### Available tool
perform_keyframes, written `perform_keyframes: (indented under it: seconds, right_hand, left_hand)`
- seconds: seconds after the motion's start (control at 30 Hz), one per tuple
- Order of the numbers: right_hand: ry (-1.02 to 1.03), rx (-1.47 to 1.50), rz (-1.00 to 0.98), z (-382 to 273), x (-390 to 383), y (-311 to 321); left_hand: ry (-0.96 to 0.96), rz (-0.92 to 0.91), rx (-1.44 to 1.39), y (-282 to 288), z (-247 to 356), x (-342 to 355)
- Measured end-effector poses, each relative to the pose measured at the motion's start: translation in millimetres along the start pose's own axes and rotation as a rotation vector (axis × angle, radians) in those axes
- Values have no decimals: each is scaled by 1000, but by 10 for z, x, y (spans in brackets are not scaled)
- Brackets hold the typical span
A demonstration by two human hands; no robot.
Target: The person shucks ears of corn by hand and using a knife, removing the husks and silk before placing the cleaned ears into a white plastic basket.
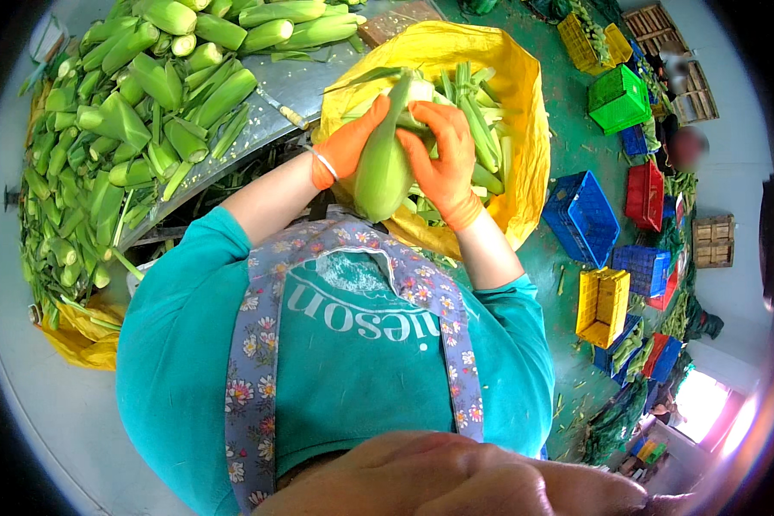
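Note:
A green ear of corn [382, 179], still in its husk, is held in front of my chest, its rounded thick part toward me. My left hand [351, 144], in an orange glove, wraps round its left side. From the other side my right hand [445, 159], also gloved in orange, has its thumb and fingers curled at the upper part, near the pale end. Under both hands a yellow sack [525, 129] stands wide open. Loose green husk leaves [480, 129] lie inside it.
A big heap of unpeeled corn [116, 120] covers the metal table [245, 129] on the left. A knife with a wooden handle [284, 107] rests near the table's edge. Blue [581, 215], yellow [602, 305], green and red crates stand on the green floor to the right.

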State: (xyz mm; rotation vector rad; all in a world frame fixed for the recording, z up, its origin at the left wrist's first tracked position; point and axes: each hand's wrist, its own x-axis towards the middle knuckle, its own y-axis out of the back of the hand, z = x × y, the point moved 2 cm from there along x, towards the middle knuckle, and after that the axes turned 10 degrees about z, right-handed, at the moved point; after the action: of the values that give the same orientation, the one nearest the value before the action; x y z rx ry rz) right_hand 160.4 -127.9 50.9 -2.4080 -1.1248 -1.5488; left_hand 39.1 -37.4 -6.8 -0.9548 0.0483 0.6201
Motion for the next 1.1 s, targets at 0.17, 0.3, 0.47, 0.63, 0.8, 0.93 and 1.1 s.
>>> perform_keyframes:
  seconds: [0.17,0.3,0.47,0.63,0.8,0.93,1.1]
  right_hand:
    - [-8,-335,-456,-186,-109,-181]
    - [202,-24,-398,-337,-200,-57]
    - [-498,274,228,199,-164,-300]
    - [-980,520,64,-80,-243,75]
    - [-949,347,42,-106,-562,715]
    - [-733,-135,-16,584,-637,663]
    - [-276,-223,3,418,-185,335]
  left_hand:
    - [-153,24,93,313,126,670]
    - [-191,13,126,432,333,780]
    - [-553,-71,546,213,207,703]
    - [-206,155,116,584,298,1088]
    - [-282,230,-191,1263,912,1326]
    - [-274,95,-99,981,1011,1047]
    - [-218,-41,-38,291,561,613]
